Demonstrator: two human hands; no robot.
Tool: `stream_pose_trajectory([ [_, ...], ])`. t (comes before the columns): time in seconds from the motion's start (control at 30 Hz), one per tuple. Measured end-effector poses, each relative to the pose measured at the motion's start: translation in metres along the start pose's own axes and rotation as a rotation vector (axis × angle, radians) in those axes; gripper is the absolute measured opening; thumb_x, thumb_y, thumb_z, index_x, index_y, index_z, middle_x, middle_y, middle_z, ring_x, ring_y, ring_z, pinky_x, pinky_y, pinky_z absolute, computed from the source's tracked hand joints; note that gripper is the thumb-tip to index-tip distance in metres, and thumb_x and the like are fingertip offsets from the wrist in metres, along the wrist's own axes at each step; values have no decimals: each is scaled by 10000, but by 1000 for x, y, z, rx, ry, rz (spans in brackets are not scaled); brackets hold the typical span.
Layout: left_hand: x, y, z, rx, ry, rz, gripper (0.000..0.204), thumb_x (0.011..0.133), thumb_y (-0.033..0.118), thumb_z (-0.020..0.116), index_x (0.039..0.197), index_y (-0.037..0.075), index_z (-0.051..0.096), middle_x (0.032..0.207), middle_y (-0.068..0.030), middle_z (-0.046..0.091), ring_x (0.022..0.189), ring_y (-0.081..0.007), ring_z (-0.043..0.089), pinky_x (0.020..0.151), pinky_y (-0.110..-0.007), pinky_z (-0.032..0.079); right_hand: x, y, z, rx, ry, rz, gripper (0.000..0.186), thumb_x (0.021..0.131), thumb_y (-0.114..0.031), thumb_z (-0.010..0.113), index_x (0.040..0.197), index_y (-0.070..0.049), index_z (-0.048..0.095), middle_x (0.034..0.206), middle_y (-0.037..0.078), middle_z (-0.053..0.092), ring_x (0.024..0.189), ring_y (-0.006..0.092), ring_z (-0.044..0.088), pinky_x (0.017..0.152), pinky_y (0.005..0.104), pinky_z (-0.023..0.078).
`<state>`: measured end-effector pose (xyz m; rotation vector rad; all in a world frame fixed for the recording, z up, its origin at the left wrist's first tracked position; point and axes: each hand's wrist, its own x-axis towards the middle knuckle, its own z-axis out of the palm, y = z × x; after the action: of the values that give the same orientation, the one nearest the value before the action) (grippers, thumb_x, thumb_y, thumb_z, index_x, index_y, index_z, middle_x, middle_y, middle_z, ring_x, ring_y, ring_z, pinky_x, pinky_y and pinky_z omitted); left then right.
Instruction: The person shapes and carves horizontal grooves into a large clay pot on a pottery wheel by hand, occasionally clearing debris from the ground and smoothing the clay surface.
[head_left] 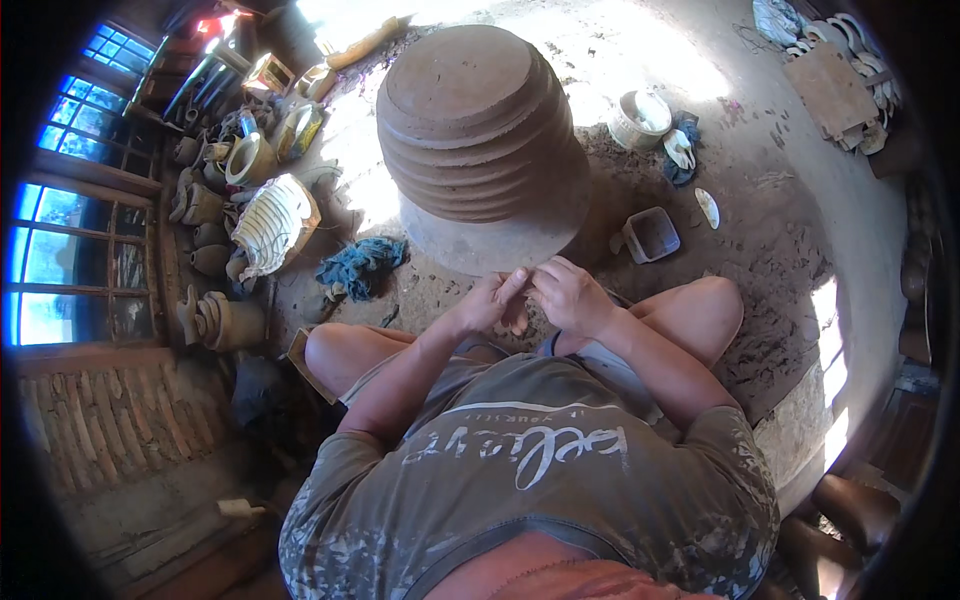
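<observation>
My left hand (492, 304) and my right hand (572, 299) meet at the fingertips above my lap. The left fingers are curled in with the thumb on top, and the right fingers are closed in a pinch against them. Whatever lies between them is too small or hidden to make out. Just beyond my hands stands a large brown clay pot form (470, 130), ringed with thick ridges and narrower at its flat top. It rests on a round grey base (490, 240). Both hands are apart from the clay.
A teal rag (362, 266) lies left of the base. To the right are a square plastic tub (655, 235), a white oval piece (707, 207) and a round bucket (640, 118). Several clay pots and a ribbed white piece (275, 225) crowd the left side, below windows.
</observation>
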<state>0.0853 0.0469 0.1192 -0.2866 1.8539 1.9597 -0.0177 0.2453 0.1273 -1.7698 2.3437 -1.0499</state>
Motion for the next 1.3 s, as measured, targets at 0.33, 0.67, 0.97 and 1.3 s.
stream_pose_trajectory([
  [0.33,4,19,14,-27,115,122,363,1103,437,570,1067,80,626,824,8,657,695,-70,573,594,-238,455,0,-1,-13,125,212,30,228,869,-70,725,1088,-6,729,1035,155,730,924,340,706,804,429,594],
  [0.67,38,-40,2,919,694,111,406,1060,299,585,1222,-74,584,1376,-293,562,1277,-484,543,1040,-614,433,53,-31,-62,297,540,337,138,878,5,783,1011,40,778,1008,164,781,908,252,759,827,332,593],
  [0.97,42,-57,-9,1213,639,-57,739,987,491,630,1323,-161,540,1637,-352,292,1498,-577,284,1171,-739,256,112,-26,-63,90,693,71,82,842,-48,826,888,-19,765,879,117,764,824,295,737,750,379,586],
  [1.3,19,-31,-72,1343,483,-88,1038,773,684,797,1348,-151,575,1677,-277,294,1536,-498,281,1212,-672,262,144,-21,-48,-84,704,-18,199,806,-119,894,780,-60,705,739,79,700,672,260,678,618,367,538],
])
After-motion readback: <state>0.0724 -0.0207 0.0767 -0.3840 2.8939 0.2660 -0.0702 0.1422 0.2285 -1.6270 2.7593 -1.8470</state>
